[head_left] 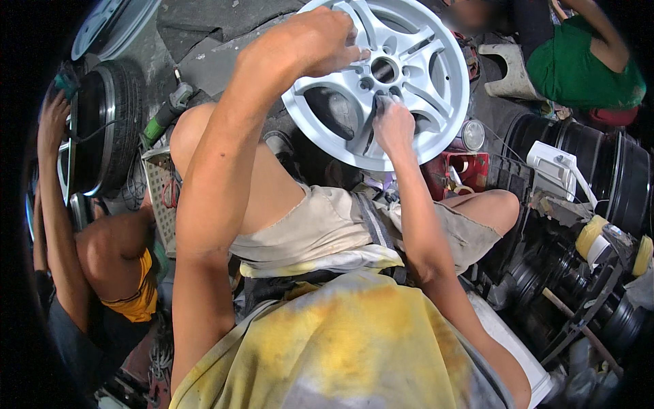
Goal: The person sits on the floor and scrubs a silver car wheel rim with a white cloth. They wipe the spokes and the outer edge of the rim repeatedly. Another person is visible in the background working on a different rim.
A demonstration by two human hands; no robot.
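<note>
A pale silver-white alloy wheel rim (436,102) fills the top middle, its spoked face toward me, with bolt holes around an open centre hole. My left hand (325,42) is bent over the spokes at the hub's upper left. Its fingers are curled with the tips close to a bolt hole, and the back of the hand hides whatever is in them. Below the centre hole, my right hand (394,124) presses its closed, dust-greyed fingertips to a spoke by the lower bolt holes. Whether a small piece lies under them I cannot make out.
A green-handled power tool (163,116) and a beige perforated crate (160,198) lie left, near a tyre (122,123). At right are a tin can (470,135), a red bin (436,174) and stacked dark rims (620,170). People sit on both sides; one wears green (579,68).
</note>
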